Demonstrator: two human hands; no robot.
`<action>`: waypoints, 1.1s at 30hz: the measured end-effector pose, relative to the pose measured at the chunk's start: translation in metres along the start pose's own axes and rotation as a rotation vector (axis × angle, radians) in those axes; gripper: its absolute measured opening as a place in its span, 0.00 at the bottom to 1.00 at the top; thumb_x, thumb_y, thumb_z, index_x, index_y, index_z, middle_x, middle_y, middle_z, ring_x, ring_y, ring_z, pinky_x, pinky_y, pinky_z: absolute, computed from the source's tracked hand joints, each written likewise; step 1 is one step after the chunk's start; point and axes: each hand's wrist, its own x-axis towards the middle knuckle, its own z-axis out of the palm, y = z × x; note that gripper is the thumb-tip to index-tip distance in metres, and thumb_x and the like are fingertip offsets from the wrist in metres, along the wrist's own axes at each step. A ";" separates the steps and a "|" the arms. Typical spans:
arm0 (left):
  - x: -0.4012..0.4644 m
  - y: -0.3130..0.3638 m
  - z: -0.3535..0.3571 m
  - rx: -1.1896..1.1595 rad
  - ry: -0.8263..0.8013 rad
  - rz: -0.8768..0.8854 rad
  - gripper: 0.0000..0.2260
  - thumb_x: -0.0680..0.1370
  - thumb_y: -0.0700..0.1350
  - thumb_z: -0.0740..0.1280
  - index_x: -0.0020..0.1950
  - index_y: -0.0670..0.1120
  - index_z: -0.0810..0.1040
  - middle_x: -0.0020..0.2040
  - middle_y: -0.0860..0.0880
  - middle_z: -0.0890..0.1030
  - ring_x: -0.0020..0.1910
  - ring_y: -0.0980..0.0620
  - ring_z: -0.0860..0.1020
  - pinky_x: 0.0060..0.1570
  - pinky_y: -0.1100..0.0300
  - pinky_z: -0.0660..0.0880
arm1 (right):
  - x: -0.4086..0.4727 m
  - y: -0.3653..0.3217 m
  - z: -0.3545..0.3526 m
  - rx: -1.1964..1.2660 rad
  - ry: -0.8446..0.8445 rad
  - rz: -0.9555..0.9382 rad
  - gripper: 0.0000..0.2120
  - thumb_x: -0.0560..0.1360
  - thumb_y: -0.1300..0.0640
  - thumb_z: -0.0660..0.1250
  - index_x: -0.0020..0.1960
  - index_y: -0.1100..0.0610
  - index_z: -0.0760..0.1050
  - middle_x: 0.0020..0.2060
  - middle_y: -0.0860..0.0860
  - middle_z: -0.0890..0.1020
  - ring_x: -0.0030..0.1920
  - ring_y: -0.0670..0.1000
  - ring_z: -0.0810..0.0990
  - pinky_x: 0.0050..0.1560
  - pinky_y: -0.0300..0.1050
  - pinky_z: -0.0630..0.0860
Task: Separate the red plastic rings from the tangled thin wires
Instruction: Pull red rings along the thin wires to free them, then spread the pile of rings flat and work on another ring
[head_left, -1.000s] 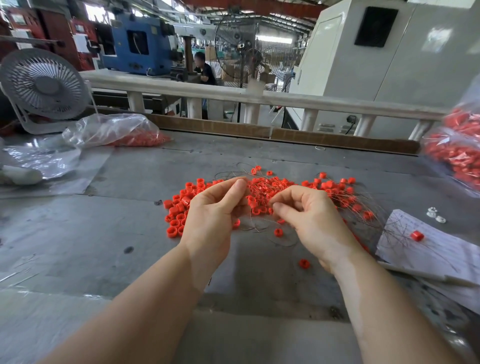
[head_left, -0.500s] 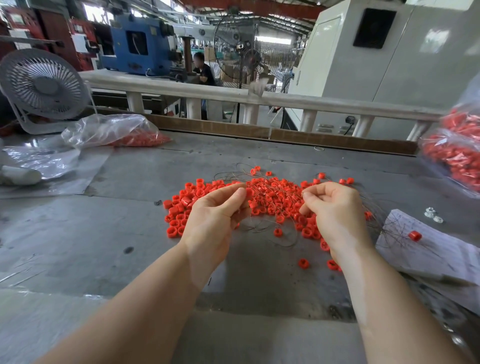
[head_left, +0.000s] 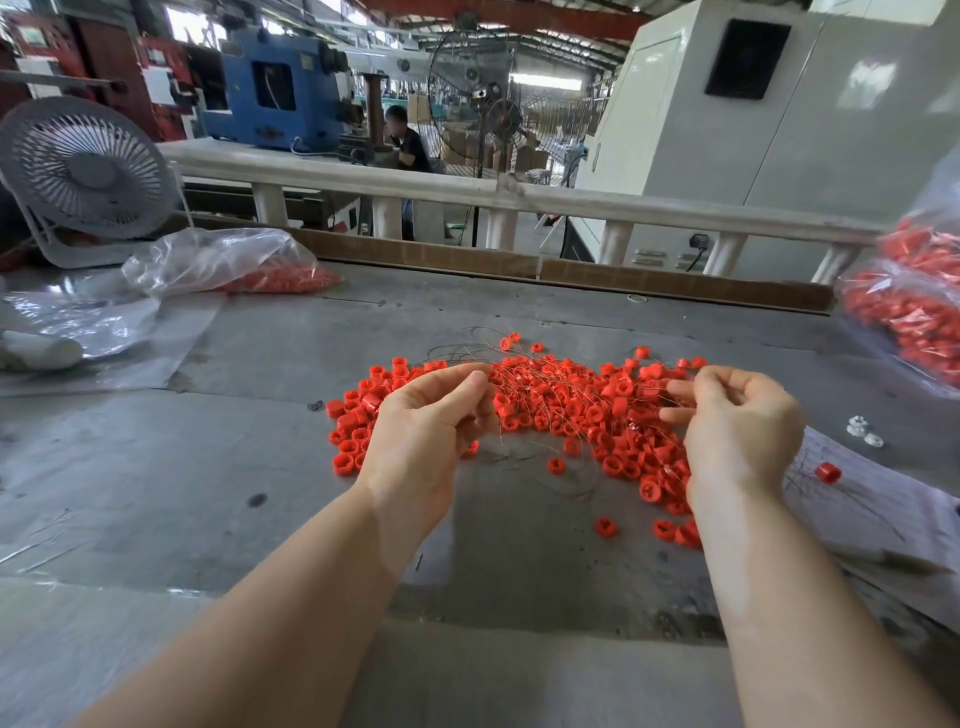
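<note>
A spread of several red plastic rings (head_left: 576, 410) lies on the grey table (head_left: 156, 467), threaded through with tangled thin wires (head_left: 524, 374). My left hand (head_left: 421, 431) is at the pile's left side, thumb and forefinger pinching a bunch of the wires. My right hand (head_left: 737, 431) is at the pile's right side, fingers curled and pinching wires too, so the strands stretch between both hands just above the rings. Loose rings (head_left: 605, 527) lie nearer to me.
A clear bag of red rings (head_left: 234, 267) and a white desk fan (head_left: 83, 171) sit at the back left. Another bag of red parts (head_left: 919, 312) is at the right edge. Paper (head_left: 872, 499) with one red ring (head_left: 827, 473) and small white parts (head_left: 862, 431) lies right.
My right hand has moved to the right, away from my left hand, drawing the wires out across the pile. More rings now show between the hands. My left hand has stayed put.
</note>
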 end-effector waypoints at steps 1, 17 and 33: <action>0.001 -0.001 -0.001 0.038 0.012 0.016 0.07 0.76 0.34 0.65 0.41 0.41 0.81 0.32 0.49 0.79 0.29 0.58 0.77 0.33 0.67 0.76 | 0.001 0.002 -0.001 -0.069 0.035 -0.033 0.05 0.77 0.60 0.60 0.45 0.56 0.74 0.32 0.47 0.81 0.24 0.45 0.78 0.32 0.45 0.75; 0.007 -0.003 -0.015 1.154 0.160 0.401 0.06 0.73 0.38 0.69 0.46 0.46 0.84 0.41 0.53 0.81 0.39 0.57 0.76 0.37 0.73 0.64 | -0.006 0.003 -0.007 -0.813 -0.095 -0.323 0.14 0.76 0.66 0.61 0.56 0.56 0.81 0.58 0.57 0.77 0.61 0.61 0.69 0.60 0.52 0.63; 0.004 -0.006 -0.016 1.571 0.063 0.300 0.06 0.76 0.50 0.67 0.51 0.55 0.81 0.55 0.52 0.76 0.58 0.48 0.68 0.52 0.56 0.62 | -0.042 -0.002 0.013 -0.680 -0.443 -0.676 0.15 0.68 0.73 0.63 0.47 0.59 0.82 0.47 0.53 0.80 0.54 0.56 0.74 0.59 0.48 0.65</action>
